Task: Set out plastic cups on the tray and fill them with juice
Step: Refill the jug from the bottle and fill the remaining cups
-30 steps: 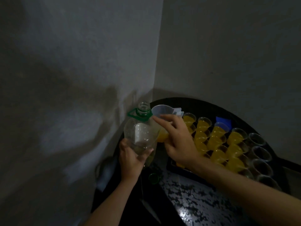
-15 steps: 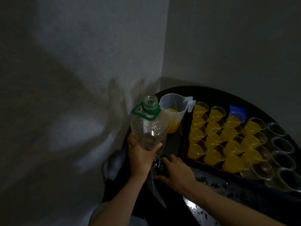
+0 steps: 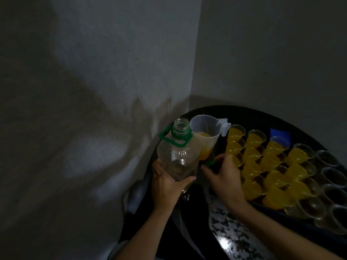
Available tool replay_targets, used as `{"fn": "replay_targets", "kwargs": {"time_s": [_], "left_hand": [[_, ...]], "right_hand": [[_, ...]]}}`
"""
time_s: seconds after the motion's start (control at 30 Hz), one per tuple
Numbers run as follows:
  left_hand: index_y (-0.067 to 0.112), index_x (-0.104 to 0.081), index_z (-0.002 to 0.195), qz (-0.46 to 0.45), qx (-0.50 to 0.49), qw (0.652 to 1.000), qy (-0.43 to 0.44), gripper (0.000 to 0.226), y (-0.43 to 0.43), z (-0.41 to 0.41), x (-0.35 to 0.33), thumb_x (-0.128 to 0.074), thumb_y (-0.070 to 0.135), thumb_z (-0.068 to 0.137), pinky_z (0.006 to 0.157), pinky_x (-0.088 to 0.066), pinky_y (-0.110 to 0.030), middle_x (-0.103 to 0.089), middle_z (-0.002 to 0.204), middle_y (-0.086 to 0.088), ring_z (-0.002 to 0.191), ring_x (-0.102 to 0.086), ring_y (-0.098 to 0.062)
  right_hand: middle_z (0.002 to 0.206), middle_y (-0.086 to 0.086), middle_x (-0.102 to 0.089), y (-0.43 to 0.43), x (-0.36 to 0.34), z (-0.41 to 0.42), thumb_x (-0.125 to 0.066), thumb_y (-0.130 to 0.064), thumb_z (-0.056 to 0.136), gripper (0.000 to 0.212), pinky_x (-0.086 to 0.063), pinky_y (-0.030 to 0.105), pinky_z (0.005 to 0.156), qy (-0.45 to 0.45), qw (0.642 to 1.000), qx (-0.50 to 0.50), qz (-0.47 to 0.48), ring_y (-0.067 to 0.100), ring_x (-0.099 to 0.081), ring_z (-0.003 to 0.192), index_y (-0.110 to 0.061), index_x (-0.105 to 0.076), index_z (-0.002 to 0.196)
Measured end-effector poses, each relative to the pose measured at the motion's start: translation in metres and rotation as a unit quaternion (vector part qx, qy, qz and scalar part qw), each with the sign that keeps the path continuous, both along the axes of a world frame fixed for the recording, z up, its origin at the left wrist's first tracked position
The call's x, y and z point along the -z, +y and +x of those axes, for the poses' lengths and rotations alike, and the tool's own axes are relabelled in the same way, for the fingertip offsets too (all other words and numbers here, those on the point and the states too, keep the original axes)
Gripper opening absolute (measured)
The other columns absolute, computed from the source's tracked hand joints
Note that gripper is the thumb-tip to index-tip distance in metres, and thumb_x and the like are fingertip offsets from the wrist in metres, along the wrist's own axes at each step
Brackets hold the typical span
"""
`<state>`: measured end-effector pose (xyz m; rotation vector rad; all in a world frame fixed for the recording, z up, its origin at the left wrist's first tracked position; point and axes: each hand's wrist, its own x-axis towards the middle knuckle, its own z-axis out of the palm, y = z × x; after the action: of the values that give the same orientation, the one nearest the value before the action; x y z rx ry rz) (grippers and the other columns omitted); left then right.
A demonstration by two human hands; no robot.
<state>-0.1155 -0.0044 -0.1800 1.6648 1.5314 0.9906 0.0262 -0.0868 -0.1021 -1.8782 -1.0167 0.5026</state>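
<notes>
My left hand point(image 3: 167, 186) grips the lower body of a clear, empty-looking plastic bottle point(image 3: 176, 156) with a green carry ring and no cap on its neck, held upright. Just to its right, my right hand point(image 3: 225, 177) pinches a small green cap point(image 3: 210, 163). A translucent measuring jug point(image 3: 206, 128) with a little orange juice stands behind the bottle. The dark tray point(image 3: 293, 216) carries rows of clear plastic cups: several filled with juice point(image 3: 272, 166), several empty ones point(image 3: 334, 177) along its right side.
Two white walls meet in a corner right behind the jug and bottle. A speckled granite counter point(image 3: 231, 231) runs under the tray's near edge. A blue object point(image 3: 279, 133) sits at the tray's far side. The scene is dim.
My right hand let go of the jug, which now stands on the counter, reached down beside the bottle and came back up with the green cap. My left hand kept hold of the bottle.
</notes>
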Motion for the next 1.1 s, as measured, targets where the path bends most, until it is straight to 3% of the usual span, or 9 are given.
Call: {"fn": "replay_targets", "kwargs": {"time_s": [0.13,0.23,0.3,0.43,0.53,0.7,0.83,1.03,1.1], "left_hand": [[0.026,-0.021,0.144,-0.038,0.026,0.999,0.002,0.142,-0.001,-0.005,-0.007,-0.088,0.073,0.028,0.102,-0.050,-0.035,-0.054,0.143,-0.007,0.129,-0.056,-0.023],[0.025,-0.001,0.159,-0.018,0.046,0.999,-0.004,0.163,-0.002,-0.007,-0.012,-0.079,0.087,0.029,0.113,-0.043,-0.037,-0.037,0.159,-0.010,0.144,-0.042,-0.022],[0.017,0.000,0.161,0.012,0.048,0.999,0.000,0.166,-0.003,-0.009,-0.016,-0.073,0.094,0.033,0.115,-0.040,-0.040,-0.032,0.161,-0.012,0.147,-0.037,-0.025],[0.024,0.002,0.160,0.039,0.049,0.998,-0.004,0.165,-0.012,-0.019,-0.048,-0.075,0.089,0.030,0.119,-0.032,-0.039,-0.024,0.162,-0.008,0.148,-0.027,-0.022],[0.025,-0.014,0.159,0.061,0.073,0.995,-0.022,0.151,-0.006,-0.023,-0.076,-0.082,0.077,0.034,0.117,-0.031,-0.035,-0.026,0.160,0.003,0.146,-0.027,-0.014],[0.026,-0.051,0.137,0.076,0.099,0.992,-0.021,0.112,0.015,-0.017,-0.107,-0.088,0.071,0.042,0.102,-0.050,-0.032,-0.052,0.132,0.014,0.122,-0.052,-0.005],[0.029,-0.059,0.125,0.065,0.100,0.992,-0.035,0.089,0.024,-0.012,-0.110,-0.093,0.059,0.049,0.094,-0.055,-0.028,-0.064,0.119,0.015,0.110,-0.061,-0.003],[0.026,-0.062,0.109,0.061,0.083,0.992,-0.070,0.074,0.031,-0.009,-0.110,-0.100,0.042,0.047,0.081,-0.056,-0.022,-0.070,0.107,0.011,0.097,-0.067,-0.004],[0.028,-0.061,0.107,0.062,0.085,0.992,-0.074,0.072,0.031,-0.009,-0.109,-0.100,0.039,0.047,0.079,-0.053,-0.018,-0.070,0.106,0.011,0.096,-0.066,-0.003]], "right_hand": [[0.114,-0.012,-0.063,0.030,-0.075,0.026,-0.070,-0.030,0.090,0.041,-0.057,0.026,0.084,0.008,0.994,0.001,0.108,0.005,-0.064,0.104,-0.029,-0.055,0.128],[0.112,-0.010,-0.065,0.043,-0.116,0.021,-0.074,-0.023,0.088,0.039,-0.057,0.020,0.082,-0.010,0.986,-0.051,0.155,0.000,-0.064,0.100,-0.025,-0.059,0.124],[0.111,-0.009,-0.065,0.050,-0.132,0.010,-0.076,-0.018,0.087,0.038,-0.056,0.019,0.082,0.008,0.979,-0.096,0.178,0.002,-0.065,0.100,-0.022,-0.059,0.121],[0.110,-0.006,-0.064,0.066,-0.135,-0.005,-0.072,-0.018,0.090,0.042,-0.056,0.020,0.083,0.006,0.970,-0.184,0.158,0.004,-0.064,0.101,-0.022,-0.054,0.127],[0.115,-0.008,-0.063,0.074,-0.129,-0.008,-0.069,-0.020,0.092,0.052,-0.056,0.020,0.087,-0.024,0.963,-0.230,0.138,0.002,-0.062,0.105,-0.026,-0.050,0.140],[0.122,-0.007,-0.058,0.073,-0.114,-0.010,-0.070,-0.021,0.091,0.062,-0.052,0.012,0.084,-0.076,0.962,-0.243,0.095,-0.008,-0.057,0.105,-0.021,-0.045,0.148],[0.122,-0.003,-0.055,0.071,-0.113,0.000,-0.066,-0.022,0.094,0.053,-0.058,0.035,0.091,-0.148,0.950,-0.265,0.070,0.011,-0.060,0.107,-0.018,-0.050,0.144],[0.130,-0.001,-0.061,0.087,-0.142,0.015,-0.068,-0.020,0.093,0.045,-0.056,0.032,0.095,-0.261,0.899,-0.350,-0.027,0.013,-0.060,0.115,-0.018,-0.056,0.136],[0.127,-0.006,-0.063,0.095,-0.155,0.019,-0.070,-0.020,0.092,0.045,-0.054,0.020,0.090,-0.283,0.875,-0.386,-0.071,0.009,-0.061,0.114,-0.019,-0.057,0.135]]}}
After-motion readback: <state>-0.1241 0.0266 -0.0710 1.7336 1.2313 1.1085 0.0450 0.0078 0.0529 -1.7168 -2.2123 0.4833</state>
